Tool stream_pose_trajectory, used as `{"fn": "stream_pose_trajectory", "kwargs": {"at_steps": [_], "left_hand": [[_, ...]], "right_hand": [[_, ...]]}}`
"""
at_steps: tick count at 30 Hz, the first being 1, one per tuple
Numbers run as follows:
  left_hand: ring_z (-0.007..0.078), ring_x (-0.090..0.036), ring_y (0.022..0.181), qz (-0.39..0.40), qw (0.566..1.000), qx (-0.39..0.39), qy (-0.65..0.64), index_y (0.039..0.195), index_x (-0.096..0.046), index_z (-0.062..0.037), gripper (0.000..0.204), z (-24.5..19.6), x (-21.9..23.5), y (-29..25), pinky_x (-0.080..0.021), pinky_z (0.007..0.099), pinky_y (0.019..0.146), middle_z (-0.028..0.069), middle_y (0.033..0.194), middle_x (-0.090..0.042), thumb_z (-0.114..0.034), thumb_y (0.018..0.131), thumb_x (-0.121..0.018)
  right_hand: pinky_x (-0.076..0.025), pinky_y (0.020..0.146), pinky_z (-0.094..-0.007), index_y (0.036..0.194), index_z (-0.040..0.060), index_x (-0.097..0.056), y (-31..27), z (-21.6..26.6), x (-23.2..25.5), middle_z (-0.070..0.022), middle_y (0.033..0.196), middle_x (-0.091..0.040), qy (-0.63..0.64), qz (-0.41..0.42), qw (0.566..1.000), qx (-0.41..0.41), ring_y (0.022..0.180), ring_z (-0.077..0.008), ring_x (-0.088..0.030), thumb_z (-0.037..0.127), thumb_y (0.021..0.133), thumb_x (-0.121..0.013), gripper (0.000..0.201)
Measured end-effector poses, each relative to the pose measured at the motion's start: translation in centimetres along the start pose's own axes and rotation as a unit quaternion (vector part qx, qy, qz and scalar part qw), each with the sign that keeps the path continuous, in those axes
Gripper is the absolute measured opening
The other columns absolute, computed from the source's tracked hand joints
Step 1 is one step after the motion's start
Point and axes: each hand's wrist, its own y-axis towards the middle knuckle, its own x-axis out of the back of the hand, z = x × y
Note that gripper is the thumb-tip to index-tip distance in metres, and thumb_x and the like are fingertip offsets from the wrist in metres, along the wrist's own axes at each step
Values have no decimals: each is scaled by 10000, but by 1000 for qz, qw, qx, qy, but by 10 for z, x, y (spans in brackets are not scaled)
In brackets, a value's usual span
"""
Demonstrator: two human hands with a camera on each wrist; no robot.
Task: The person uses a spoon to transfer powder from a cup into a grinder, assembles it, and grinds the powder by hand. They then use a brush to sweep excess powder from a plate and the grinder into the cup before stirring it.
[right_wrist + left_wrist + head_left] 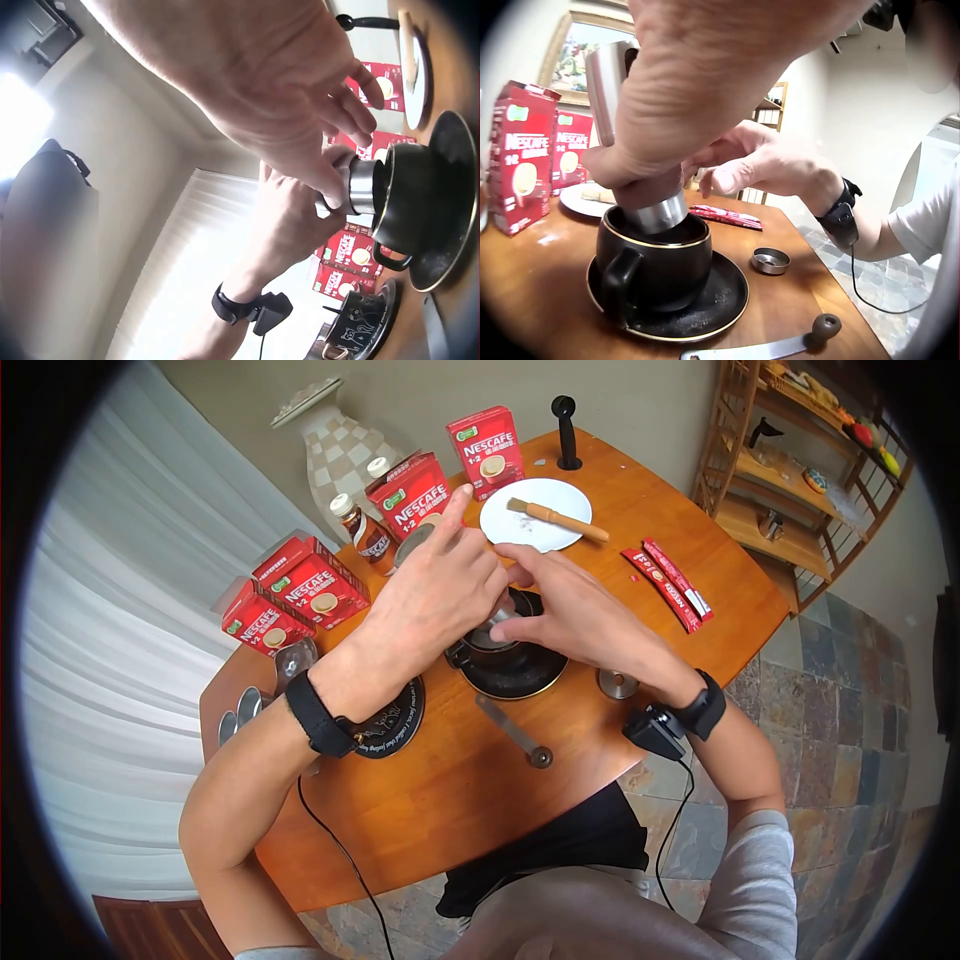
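The saucer (724, 301) sat beneath the black cup (671, 268). My left hand (440, 585) gripped the grinder (660, 213), its metal end in the cup's mouth; my right hand (577, 605), loose-fingered, was beside it, thumb contact unclear. Keeping the grinder low and centred seemed best against spills. The crank (513, 731) lay near the cup.

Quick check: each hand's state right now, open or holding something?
Left hand: closed, holding the grinder at the cup's mouth.
Right hand: open, close beside the grinder; whether it touches cannot be told.
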Motion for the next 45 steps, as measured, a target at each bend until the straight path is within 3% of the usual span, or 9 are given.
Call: {"fn": "stream_pose_trajectory", "kwargs": {"at_steps": [8,19,24,26,29,32,36,41,45], "left_hand": [[185,-634,1007,-21,999,-27,-4,1015,-650,-43,202,4,-1,-2,-229,571,1333,1,840,-576,-103,823,-673],[191,-620,943,-35,998,-24,40,987,-614,-70,195,18,3,-4,-251,601,1317,9,821,-534,-84,803,-675],[247,-650,1117,-96,986,118,-72,1244,-635,-53,429,21,16,-13,-321,589,1254,54,1071,-662,-81,825,-726],[279,-650,1189,-95,952,220,-191,1338,-605,-40,558,17,19,-20,-357,571,1236,78,1191,-685,-76,809,-779],[281,-672,1228,-29,763,391,-513,1381,-566,4,668,7,32,-24,-480,477,1140,129,1292,-700,-94,788,-857],[237,-699,1177,-18,577,405,-709,1367,-557,25,671,4,16,-23,-550,379,1026,152,1271,-722,-169,819,-893],[130,-683,1043,-71,455,435,-774,1314,-638,-3,535,-16,10,-19,-541,308,940,75,1156,-731,-201,882,-883],[119,-698,970,-113,460,438,-764,1207,-680,10,387,-24,1,-17,-557,293,877,48,1101,-749,-161,907,-854],[105,-686,885,-158,479,425,-752,1158,-684,24,352,-32,-9,-14,-578,287,797,49,1011,-746,-161,904,-844]], "right_hand": [[-532,896,-466,1137,-21,-652,21,-8,-20,-204,946,-749,66,-14,997,31,979,-416,-704,187,745,-922,519],[-530,717,-326,951,-20,-697,19,-15,-18,-76,825,-713,126,47,990,-49,759,-141,-652,169,774,-905,332],[-533,740,-302,1092,-24,-721,15,-14,-16,-50,838,-696,132,23,989,-53,766,-121,-637,164,794,-890,391],[-537,751,-301,1167,-24,-726,13,-12,-13,-53,854,-702,162,12,985,-50,777,-124,-644,167,794,-888,450],[-538,757,-308,1228,-21,-722,12,-14,-15,-52,865,-705,188,8,980,-70,795,-127,-651,182,793,-890,509],[-545,773,-316,1229,-17,-722,11,-11,-17,-60,879,-712,169,16,984,-58,816,-138,-661,182,800,-886,501],[-548,786,-327,1242,-15,-719,5,1,-22,-67,893,-713,152,-12,987,-48,821,-161,-665,190,806,-881,508],[-543,893,-417,1250,-28,-714,6,-2,-8,-170,1000,-733,-104,-59,988,95,958,-305,-685,326,835,-872,568],[-487,1033,-458,1371,-15,-647,20,54,42,-218,1255,-694,-110,-122,975,152,1209,-365,-624,393,910,-795,633]]}}
